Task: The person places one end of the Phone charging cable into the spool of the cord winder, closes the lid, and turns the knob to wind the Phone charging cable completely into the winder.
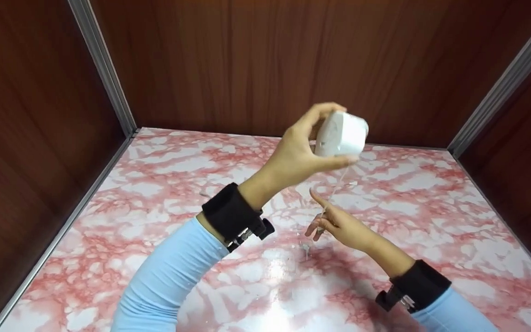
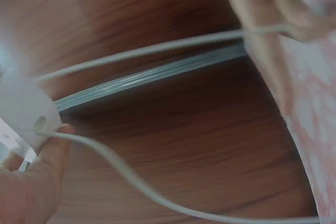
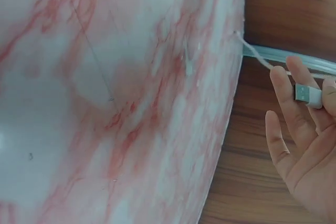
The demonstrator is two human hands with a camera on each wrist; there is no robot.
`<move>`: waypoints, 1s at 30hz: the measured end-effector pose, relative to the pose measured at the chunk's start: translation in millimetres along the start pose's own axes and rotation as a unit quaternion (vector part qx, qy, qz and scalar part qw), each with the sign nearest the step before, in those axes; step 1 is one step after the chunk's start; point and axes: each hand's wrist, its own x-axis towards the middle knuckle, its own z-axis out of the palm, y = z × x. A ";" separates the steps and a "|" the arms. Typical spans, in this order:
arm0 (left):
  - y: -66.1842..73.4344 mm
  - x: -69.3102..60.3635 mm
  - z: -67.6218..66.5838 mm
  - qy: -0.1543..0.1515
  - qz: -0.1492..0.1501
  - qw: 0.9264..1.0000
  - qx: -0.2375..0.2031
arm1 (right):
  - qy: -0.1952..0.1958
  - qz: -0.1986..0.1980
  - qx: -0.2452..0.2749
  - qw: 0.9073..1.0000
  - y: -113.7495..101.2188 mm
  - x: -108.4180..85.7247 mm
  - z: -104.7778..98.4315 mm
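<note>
Raised above the tabletop, my left hand [image 1: 300, 147] grips a white rounded device [image 1: 351, 133], thumb below and fingers over the top. In the left wrist view a thin white cable [image 2: 126, 174] comes out near a small slot in its casing, and a second strand stretches across to the other hand. My right hand [image 1: 339, 226] is lower and to the right. The right wrist view shows a white USB plug [image 3: 308, 96] pinched by its thumb against the fingers, metal end bare. White cable also passes behind those fingertips. What the device is cannot be told.
The tabletop [image 1: 155, 221] has a red and white marbled, shiny surface. Dark wood panels [image 1: 201, 64] enclose it at the back and both sides, with metal strips [image 1: 106, 69] at the corners. Both wrists wear black bands with small cameras.
</note>
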 end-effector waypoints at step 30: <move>22.6 17.3 -12.1 0.058 -0.012 0.998 -0.017 | -0.185 -0.034 0.185 0.965 28.0 7.7 29.5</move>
